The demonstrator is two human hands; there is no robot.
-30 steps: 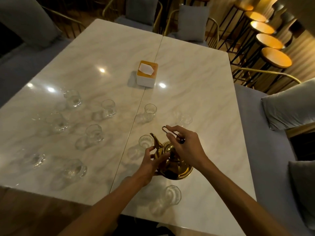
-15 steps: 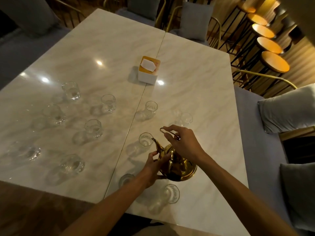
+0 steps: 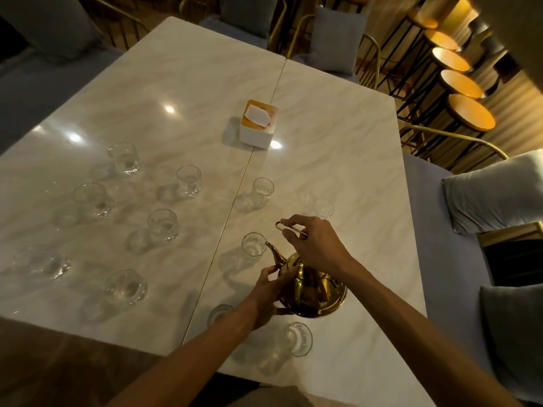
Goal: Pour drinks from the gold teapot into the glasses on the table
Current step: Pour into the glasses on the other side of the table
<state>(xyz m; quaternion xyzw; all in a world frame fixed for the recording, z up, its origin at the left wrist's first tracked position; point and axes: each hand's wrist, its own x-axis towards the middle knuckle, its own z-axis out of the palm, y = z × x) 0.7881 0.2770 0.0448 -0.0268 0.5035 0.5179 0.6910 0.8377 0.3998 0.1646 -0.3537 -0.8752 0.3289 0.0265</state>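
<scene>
Gold teapot (image 3: 313, 292) sits tilted on the counter (image 3: 338, 160) between our hands: right hand (image 3: 316, 245) pinching its wire handle (image 3: 289, 228), left hand (image 3: 269, 292) cupping the body, spout (image 3: 274, 254) touching the glass (image 3: 253, 244) just ahead.

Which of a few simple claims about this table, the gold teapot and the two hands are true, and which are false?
1. The right hand holds the gold teapot by its thin top handle. True.
2. The left hand rests flat on the table, away from the teapot. False: it is against the teapot's body, just below the spout.
3. The spout points at the glass right in front of it. True.
4. The tissue box stands between the teapot and that glass. False: it sits farther back, near the seam in the table.
5. All the glasses stand on one side of the seam. False: they stand on both sides.
</scene>
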